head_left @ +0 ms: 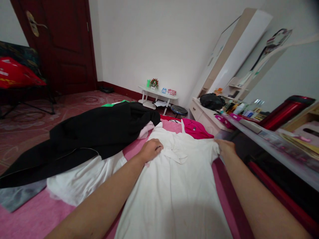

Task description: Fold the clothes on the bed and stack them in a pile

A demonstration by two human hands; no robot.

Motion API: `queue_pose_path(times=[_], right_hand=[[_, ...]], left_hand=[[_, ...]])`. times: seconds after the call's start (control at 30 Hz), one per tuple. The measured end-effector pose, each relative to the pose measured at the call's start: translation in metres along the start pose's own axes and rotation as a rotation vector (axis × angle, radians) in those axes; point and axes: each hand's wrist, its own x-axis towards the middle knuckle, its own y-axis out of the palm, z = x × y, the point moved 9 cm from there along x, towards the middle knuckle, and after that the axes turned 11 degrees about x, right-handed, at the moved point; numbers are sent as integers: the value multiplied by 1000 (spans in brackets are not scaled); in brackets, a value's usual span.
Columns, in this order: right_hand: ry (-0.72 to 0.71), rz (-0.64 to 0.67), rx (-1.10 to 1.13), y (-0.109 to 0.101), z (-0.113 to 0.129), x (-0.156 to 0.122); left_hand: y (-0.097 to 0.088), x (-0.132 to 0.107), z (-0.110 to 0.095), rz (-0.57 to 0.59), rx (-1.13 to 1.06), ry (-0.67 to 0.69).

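Across the lower centre of the frame, a white short-sleeved fabric shirt point(184, 196) lies spread over a pink cloth cover point(30, 217). The right hand point(226, 147) is clamped on its sleeve edge; the left hand point(151, 150) curls on the fabric beside the collar, its grip impossible to tell. Straightening seems in hand; the next move probably calls for even tension.

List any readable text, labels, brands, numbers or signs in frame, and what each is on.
Nothing legible.
Red bundle on the left: white and yellow marks, too blurred to read.
Bright pink garment: small mark, too small to read.
Bottles on the right: any labels too small to read.
Pink boxes: pale marks, unreadable.
White shirt: no lettering visible.
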Motion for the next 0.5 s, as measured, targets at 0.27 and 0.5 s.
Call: queue_pose_path(times=[0.27,0.5], right_hand=[[-120,346,485,59,129,-87],[269,386,-374,38,13,-235]], left_hand=[[-10,-5,31,-154,-340,-297],[3,-1,31,-97,-124,-382]])
